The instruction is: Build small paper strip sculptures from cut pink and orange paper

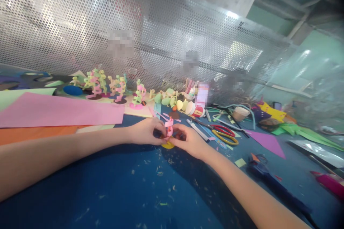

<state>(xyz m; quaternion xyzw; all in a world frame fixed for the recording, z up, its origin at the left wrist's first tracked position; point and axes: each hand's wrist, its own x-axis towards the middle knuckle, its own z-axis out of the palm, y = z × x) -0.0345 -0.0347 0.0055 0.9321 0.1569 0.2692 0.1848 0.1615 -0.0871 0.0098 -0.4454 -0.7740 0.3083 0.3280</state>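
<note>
Both hands meet around a small pink paper spiral point(169, 124) that stands upright on a yellow round base point(168, 145), low on the blue table. My left hand point(150, 131) pinches the spiral's lower part from the left, fingers curled. From the right, my right hand point(188, 138) holds the same lower part between thumb and fingers. Fingertips hide where the spiral joins its base. Just behind the hands lie thin pink strips and a brown disc point(174, 115).
Pink paper point(67, 110) lies at left. Finished-looking paper spirals point(95, 83) stand at the back. Scissors point(225, 137), a white tub point(195, 109), a dark blue glue gun point(276, 184) and a magenta tool point(329, 182) lie rightward. A perforated metal screen point(161, 25) rises behind.
</note>
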